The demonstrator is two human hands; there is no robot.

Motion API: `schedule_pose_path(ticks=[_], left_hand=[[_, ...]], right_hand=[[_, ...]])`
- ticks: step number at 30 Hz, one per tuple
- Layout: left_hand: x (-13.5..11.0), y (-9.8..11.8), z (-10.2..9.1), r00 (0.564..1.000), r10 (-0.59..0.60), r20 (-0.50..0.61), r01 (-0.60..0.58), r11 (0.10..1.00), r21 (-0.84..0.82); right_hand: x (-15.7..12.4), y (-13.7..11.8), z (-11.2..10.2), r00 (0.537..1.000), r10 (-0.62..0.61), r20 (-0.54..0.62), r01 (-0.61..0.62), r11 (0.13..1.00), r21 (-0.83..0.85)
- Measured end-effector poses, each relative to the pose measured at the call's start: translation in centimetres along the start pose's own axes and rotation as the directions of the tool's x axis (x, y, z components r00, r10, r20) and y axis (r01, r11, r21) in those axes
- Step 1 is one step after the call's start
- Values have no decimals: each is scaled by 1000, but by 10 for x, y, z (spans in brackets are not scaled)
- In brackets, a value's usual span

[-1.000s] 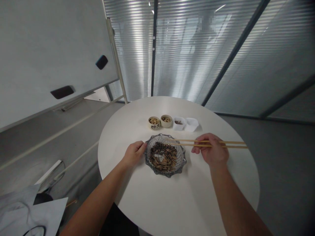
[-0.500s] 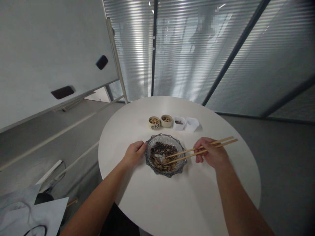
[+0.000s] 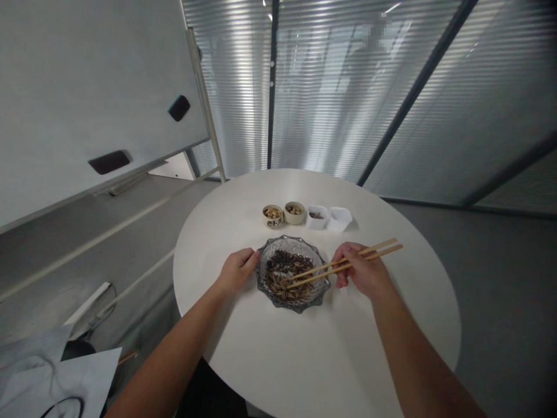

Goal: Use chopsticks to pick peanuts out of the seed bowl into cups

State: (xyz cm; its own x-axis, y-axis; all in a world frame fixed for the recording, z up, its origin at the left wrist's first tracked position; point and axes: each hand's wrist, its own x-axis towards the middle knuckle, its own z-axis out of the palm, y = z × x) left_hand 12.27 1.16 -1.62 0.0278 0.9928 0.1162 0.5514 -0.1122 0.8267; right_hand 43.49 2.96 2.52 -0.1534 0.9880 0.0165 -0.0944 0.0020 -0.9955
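A scalloped glass bowl (image 3: 278, 301) sits on the round white table, holding dark seeds (image 3: 285, 260) at its far side and striped brown sunflower seeds (image 3: 296, 290) nearer me. My left hand (image 3: 237, 270) grips the bowl's left rim between thumb and fingers. In my right hand (image 3: 359, 270) is a pair of wooden chopsticks (image 3: 324, 271), slanting down to the left. Their tips are close together among the seeds near the bowl's middle. Whether a seed is pinched between them is too small to tell.
Beyond the bowl stand two cream bowls, one (image 3: 272, 222) with pale nuts and another (image 3: 295, 216) with nuts. Beside them are a white dish (image 3: 317, 223) holding a few seeds and another white dish (image 3: 339, 219). A whiteboard (image 3: 96, 69) rises at left; glass partitions stand behind.
My right hand has moved left, carrying the chopsticks farther over the bowl, and their tips have shifted left and drawn closer together. My left hand stays on the rim.
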Motion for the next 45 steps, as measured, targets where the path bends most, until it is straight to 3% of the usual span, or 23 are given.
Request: schedule_pose_path(ticks=[16, 30, 39, 45], left_hand=[[0, 1, -1, 1000, 11, 9, -11, 1000, 8], [0, 1, 0, 1000, 3, -10, -3, 1000, -9], [1, -1, -1, 1000, 8, 13, -9, 1000, 15], [1, -3, -1, 1000, 5, 17, -6, 1000, 8]], right_hand=[[4, 8, 7, 999, -29, -26, 29, 1000, -8], [7, 12, 10, 984, -80, -158, 97, 990, 101], [4, 11, 4, 992, -77, -102, 79, 997, 15], [0, 10, 2, 987, -132, -94, 134, 991, 16]])
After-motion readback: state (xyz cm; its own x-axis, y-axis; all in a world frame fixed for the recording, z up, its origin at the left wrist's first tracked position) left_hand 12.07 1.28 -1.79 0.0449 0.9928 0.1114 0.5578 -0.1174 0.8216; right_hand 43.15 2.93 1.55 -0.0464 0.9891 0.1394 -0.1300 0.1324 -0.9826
